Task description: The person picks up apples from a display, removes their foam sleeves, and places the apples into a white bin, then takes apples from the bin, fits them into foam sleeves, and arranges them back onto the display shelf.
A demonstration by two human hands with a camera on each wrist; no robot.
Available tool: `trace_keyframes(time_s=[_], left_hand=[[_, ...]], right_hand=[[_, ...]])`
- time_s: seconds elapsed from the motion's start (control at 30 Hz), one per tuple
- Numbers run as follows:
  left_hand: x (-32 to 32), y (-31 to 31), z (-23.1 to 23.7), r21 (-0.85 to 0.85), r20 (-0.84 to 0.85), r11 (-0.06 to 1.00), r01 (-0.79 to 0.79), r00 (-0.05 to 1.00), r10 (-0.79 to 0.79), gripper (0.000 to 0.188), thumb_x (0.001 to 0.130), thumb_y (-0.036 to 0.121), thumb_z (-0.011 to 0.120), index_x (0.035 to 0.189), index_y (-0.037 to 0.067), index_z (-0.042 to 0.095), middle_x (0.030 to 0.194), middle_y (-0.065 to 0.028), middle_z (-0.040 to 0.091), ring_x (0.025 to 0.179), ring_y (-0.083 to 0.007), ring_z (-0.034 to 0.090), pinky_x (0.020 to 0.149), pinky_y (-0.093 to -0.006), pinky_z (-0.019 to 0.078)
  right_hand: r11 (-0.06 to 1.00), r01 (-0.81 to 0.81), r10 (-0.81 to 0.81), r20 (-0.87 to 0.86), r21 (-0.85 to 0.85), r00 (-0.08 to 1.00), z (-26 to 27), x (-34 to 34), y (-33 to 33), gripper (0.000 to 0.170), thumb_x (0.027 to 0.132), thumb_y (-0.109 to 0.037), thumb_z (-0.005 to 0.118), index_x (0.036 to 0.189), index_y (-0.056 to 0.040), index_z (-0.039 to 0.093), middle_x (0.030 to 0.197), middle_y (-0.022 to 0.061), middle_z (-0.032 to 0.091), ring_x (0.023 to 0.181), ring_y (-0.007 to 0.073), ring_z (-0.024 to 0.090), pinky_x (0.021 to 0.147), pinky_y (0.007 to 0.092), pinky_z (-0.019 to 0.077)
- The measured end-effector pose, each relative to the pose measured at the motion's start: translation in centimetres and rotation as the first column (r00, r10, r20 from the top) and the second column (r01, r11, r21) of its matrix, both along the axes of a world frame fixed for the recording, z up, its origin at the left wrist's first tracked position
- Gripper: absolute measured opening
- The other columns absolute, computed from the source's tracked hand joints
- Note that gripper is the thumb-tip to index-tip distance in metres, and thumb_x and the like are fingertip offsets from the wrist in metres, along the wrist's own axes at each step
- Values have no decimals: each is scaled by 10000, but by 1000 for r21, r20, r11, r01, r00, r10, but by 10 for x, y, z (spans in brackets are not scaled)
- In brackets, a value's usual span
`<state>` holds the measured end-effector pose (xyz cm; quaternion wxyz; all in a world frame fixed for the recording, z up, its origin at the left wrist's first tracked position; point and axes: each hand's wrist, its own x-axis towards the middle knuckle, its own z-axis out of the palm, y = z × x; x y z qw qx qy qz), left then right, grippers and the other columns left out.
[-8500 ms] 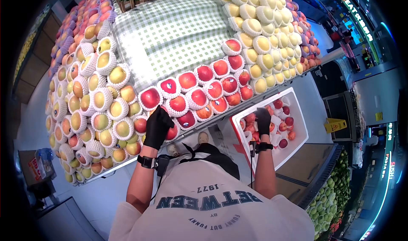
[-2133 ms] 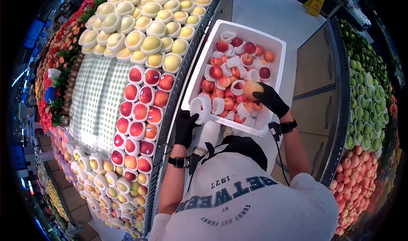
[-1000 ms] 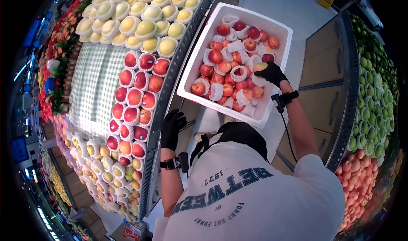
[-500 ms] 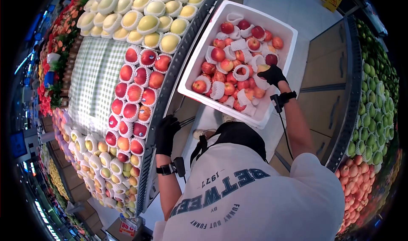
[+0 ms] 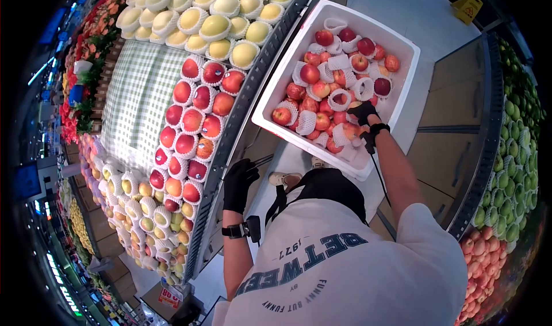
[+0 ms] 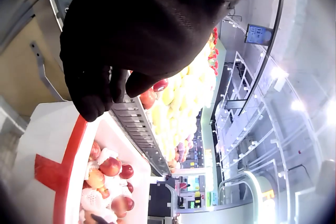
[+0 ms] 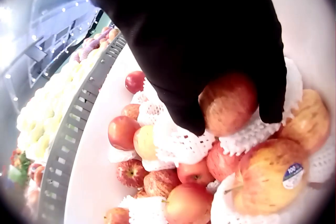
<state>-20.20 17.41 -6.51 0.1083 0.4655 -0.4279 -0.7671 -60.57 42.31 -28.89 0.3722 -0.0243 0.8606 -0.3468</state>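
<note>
Over the near right part of a white foam box (image 5: 270,121), my black-gloved right hand (image 5: 363,114) grips a red apple (image 7: 231,104) between thumb and fingers. White foam net sleeves (image 7: 181,142) and more red apples (image 7: 191,203) lie right under it; one large red-yellow apple (image 7: 273,176) has a sticker. My left hand (image 5: 239,183), also gloved, hangs beside the display's front edge with fingers loosely bent and nothing in it. In the left wrist view that hand (image 6: 142,29) covers part of the display and overlaps the box's corner.
Rows of sleeved red apples (image 5: 186,143) line the display's front rail (image 5: 230,124), beside a green checked cloth (image 5: 138,96). Yellow fruit (image 5: 215,27) is stacked beyond. At right stand a cabinet (image 5: 451,107) and green fruit (image 5: 509,170). A yellow floor sign (image 5: 467,8) stands behind.
Earlier my left hand was at the apple rows, then held a foam net sleeve; now it holds none. My right hand remains at the box and has shifted slightly toward its near side.
</note>
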Motion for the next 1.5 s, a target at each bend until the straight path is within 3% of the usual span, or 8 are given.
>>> trace_keyframes(time_s=[0.17,0.43,0.77,0.97,1.07,1.13,1.33,1.5], left_hand=[[6,3,-3,35,-19,999,-5,1000,5,292,933,163,533,1167,-10,560,1044,-139,644,906,-232,649,789,-342,539],[12,7,-7,30,-17,999,-26,999,27,297,933,157,526,1183,-2,546,1051,-143,640,912,-239,650,792,-345,541],[16,3,-8,35,-61,999,-30,998,32,294,927,153,537,1172,-8,552,1024,-140,642,895,-231,650,794,-342,538],[30,-23,-26,42,-141,999,11,990,-5,273,926,151,542,1146,-8,575,866,-84,624,820,-198,637,785,-336,533],[38,-37,-23,-275,-74,951,141,983,-167,289,929,149,537,1156,-26,573,757,-53,551,744,-179,599,778,-334,531],[51,-47,-23,-52,-175,999,-1,984,-8,225,947,191,520,1053,1,577,672,-5,465,633,-143,508,680,-308,481],[84,-71,-9,250,-245,960,-130,950,193,261,972,326,505,770,163,480,537,69,308,431,-68,293,441,-226,277],[119,-84,-14,-48,-182,992,-117,977,107,373,1001,319,425,681,130,458,525,47,314,437,-88,295,450,-243,249]], right_hand=[[873,-368,404,-54,319,913,56,-3,-11,487,715,-308,679,1150,-93,642,1183,186,622,1077,310,619,921,371,499],[898,-292,380,-244,328,892,64,-1,4,871,523,-461,842,1231,-64,527,1180,185,618,1079,291,615,889,359,523],[883,-297,413,-302,364,859,38,-27,18,543,617,-403,801,973,-19,655,945,189,687,925,326,665,784,401,548],[915,-223,328,-297,336,897,69,6,18,408,804,-415,647,735,-14,682,587,155,637,535,256,659,521,378,543],[885,-238,373,-306,399,876,39,9,25,425,823,-407,608,652,-24,670,541,133,618,462,235,626,474,370,519],[932,-170,199,-58,321,978,87,32,9,471,785,-467,620,837,-3,687,780,224,669,799,363,669,709,441,527],[818,-432,550,-296,379,781,50,42,-5,433,880,-441,513,845,-45,684,848,193,680,802,354,660,706,449,513],[595,-646,781,-536,478,322,45,48,-37,250,828,-255,574,787,-33,684,683,144,663,667,265,665,621,396,506]])
